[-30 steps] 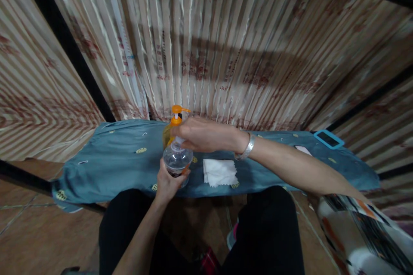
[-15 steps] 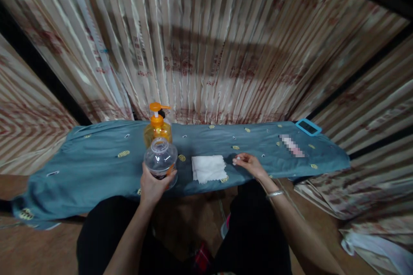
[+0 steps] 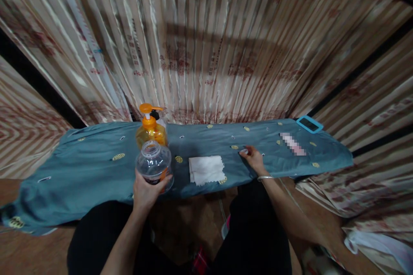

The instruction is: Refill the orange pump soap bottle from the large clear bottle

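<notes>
My left hand (image 3: 146, 190) grips a clear plastic bottle (image 3: 154, 162) from below, near the front edge of a table under a blue-grey cloth (image 3: 97, 167). The bottle's mouth is uncapped. My right hand (image 3: 252, 159) rests on the cloth to the right, its fingertips on a small pale cap (image 3: 244, 151). A silver bangle sits on that wrist. Behind the bottle stands an orange pump dispenser (image 3: 150, 128) with amber liquid. A folded white tissue (image 3: 206, 169) lies between my hands.
A phone in a blue case (image 3: 309, 124) lies at the table's far right corner, with a small pale card (image 3: 292, 144) near it. Striped curtains hang close behind the table. My knees in black trousers are under the front edge. Patterned fabric lies on the floor at right.
My right hand left the bottle's mouth with the cap and moved right, down onto the cloth past the tissue. My left hand kept hold of the bottle.
</notes>
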Tool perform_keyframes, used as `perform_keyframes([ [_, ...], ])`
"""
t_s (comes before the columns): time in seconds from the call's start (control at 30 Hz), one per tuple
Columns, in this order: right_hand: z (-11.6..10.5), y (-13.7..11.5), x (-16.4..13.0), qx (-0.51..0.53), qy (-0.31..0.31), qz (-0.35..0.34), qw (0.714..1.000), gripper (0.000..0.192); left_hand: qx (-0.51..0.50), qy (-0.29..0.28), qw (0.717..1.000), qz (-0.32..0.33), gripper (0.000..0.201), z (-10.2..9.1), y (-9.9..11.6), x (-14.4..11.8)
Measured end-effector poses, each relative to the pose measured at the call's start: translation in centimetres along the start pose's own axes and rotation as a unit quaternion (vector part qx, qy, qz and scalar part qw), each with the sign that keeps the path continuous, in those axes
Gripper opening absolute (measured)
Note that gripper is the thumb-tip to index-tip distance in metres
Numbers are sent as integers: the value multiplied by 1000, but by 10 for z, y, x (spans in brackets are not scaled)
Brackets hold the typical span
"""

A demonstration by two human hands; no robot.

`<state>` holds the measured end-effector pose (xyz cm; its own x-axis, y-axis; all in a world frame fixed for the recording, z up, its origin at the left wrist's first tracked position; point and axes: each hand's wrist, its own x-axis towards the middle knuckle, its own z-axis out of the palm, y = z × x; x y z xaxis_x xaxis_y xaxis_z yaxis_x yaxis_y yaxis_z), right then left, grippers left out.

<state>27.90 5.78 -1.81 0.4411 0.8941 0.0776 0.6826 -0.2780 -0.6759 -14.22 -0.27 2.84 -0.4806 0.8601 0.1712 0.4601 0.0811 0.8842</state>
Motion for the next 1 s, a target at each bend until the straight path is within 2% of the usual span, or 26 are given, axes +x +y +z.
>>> perform_keyframes([
  [0.2, -2, 3, -11, -108, -4, -21, 994, 36, -8, 2, 1000, 10, 90, 1, -7, 0],
  [0.3, -2, 0, -18, -112, 11, -59, 992, 36, -18, -2, 1000, 16, 88, 2, -10, -2],
  [0.4, 3, -18, -24, -82, 35, -110, 990, 42, -35, -27, 999, 18, 84, 2, -14, -5],
  [0.47, 8, -44, -29, -43, 35, -158, 986, 48, -37, -31, 999, 13, 81, 3, -15, -6],
  [0.57, 17, -104, -44, 29, -21, -255, 966, 53, -43, -27, 999, 17, 79, 3, -16, -8],
  [0.7, 31, -200, -62, 127, -119, -350, 920, 54, -63, -40, 997, 21, 74, 4, -16, -8],
  [0.8, 45, -262, -65, 188, -158, -402, 882, 57, -66, -40, 997, 19, 72, 5, -16, -8],
  [0.93, 70, -315, -59, 217, -199, -430, 853, 59, -74, -55, 996, 14, 69, 5, -13, -8],
  [1.0, 82, -328, -57, 219, -219, -439, 844, 46, -79, -55, 995, 16, 68, 4, -11, -8],
])
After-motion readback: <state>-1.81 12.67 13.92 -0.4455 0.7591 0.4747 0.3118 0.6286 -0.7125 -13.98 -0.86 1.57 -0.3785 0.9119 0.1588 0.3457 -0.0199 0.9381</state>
